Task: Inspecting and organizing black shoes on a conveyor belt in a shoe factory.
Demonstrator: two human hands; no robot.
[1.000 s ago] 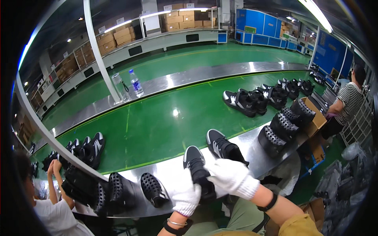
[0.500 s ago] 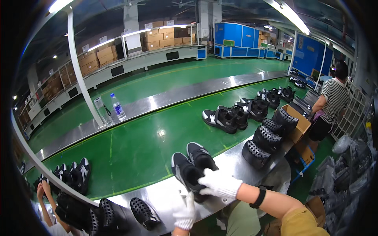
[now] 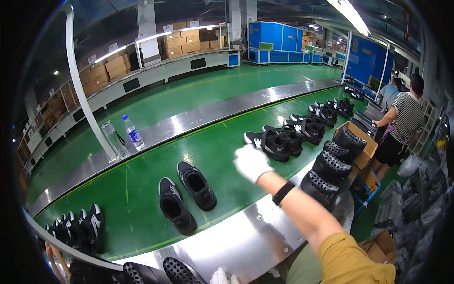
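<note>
My right hand, in a white glove, reaches over the green belt beside the toe of a black-and-white sneaker. Its fingers point away and are partly hidden, so contact with the sneaker cannot be made out. At the lower edge, my left hand, also gloved, is mostly cut off; its visible fingers lie apart, with nothing seen in them. Two sneakers, a left one and a right one, stand side by side on the belt, apart from both hands.
Black perforated shoe-shaped pieces stand at the right beside a cardboard box; another perforated piece lies at the near edge. More sneakers sit at far left. Bottles stand on the far metal ledge. A co-worker stands at right.
The sneaker pair has shifted left along the belt, and my right hand has let go of it and moved up toward the other sneakers. My left hand has dropped toward the lower edge.
</note>
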